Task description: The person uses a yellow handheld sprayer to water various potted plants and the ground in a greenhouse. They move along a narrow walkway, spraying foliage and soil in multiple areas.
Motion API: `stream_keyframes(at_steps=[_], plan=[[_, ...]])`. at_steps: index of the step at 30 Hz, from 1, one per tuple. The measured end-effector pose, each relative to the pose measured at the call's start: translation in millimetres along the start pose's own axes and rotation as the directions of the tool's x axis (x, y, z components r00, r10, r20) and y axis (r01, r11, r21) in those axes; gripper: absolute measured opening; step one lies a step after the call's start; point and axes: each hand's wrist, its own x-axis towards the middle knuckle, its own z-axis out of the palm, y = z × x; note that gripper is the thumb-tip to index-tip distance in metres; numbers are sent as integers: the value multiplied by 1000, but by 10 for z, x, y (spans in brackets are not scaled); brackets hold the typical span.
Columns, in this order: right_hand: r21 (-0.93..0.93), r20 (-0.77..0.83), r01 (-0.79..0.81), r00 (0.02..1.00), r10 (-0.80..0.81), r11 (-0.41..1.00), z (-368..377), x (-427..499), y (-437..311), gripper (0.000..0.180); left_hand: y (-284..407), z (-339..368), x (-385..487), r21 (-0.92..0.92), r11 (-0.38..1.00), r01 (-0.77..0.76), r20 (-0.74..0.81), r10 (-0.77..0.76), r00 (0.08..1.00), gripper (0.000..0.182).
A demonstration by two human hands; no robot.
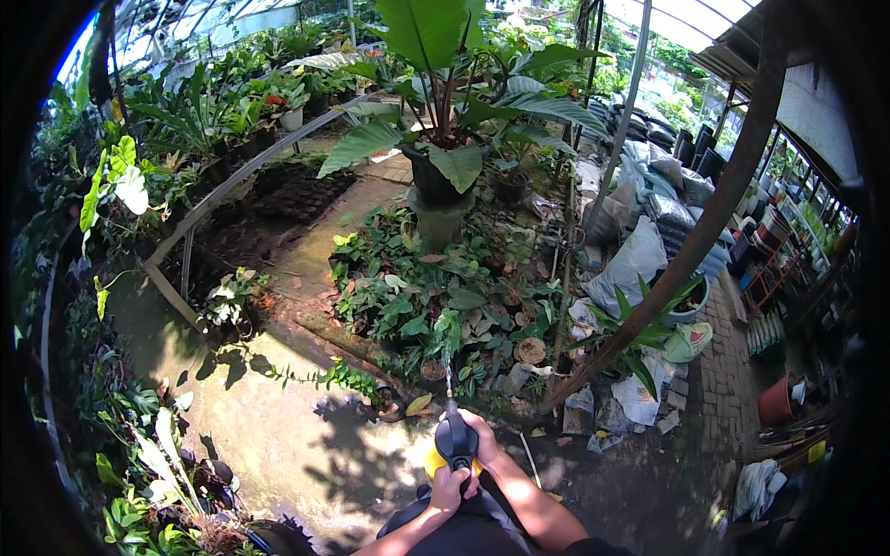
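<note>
A hand pump sprayer with a black head (456, 439) and a yellow tank (432, 461) is held between my hands in front of my body. My left hand (450, 489) is wrapped around its black rear handle. On the right side, my right hand (482, 439) grips the sprayer near its front, with part of the fingers hidden beneath the head. A stream of water (448, 372) leaves the brass-coloured nozzle tip (450, 395). It points at low leafy plants (410, 306) growing around the base of a pedestal (439, 215).
A large-leaved plant in a black pot (434, 170) tops the pedestal. A rusty slanting pole (685, 267) crosses the right side, beside filled sacks (629, 267). A metal bench frame (208, 201) stands left. A small potted plant (389, 403) sits on the concrete floor (278, 438).
</note>
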Motion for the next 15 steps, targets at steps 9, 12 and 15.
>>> stream_keyframes(at_steps=[9, 12, 15], plan=[[19, 126, -53, 991, 50, 998, 20, 633, -290, 47, 168, 81, 428, 2, 991, -136, -45, 136, 990, 18], [66, 128, 7, 992, -16, 998, -2, 752, -580, 42, 223, 160, 702, 172, 966, -195, -17, 201, 979, 19], [74, 152, 40, 987, -51, 996, -92, 945, -848, 47, 275, 272, 1016, 262, 939, -224, 7, 230, 973, 19]])
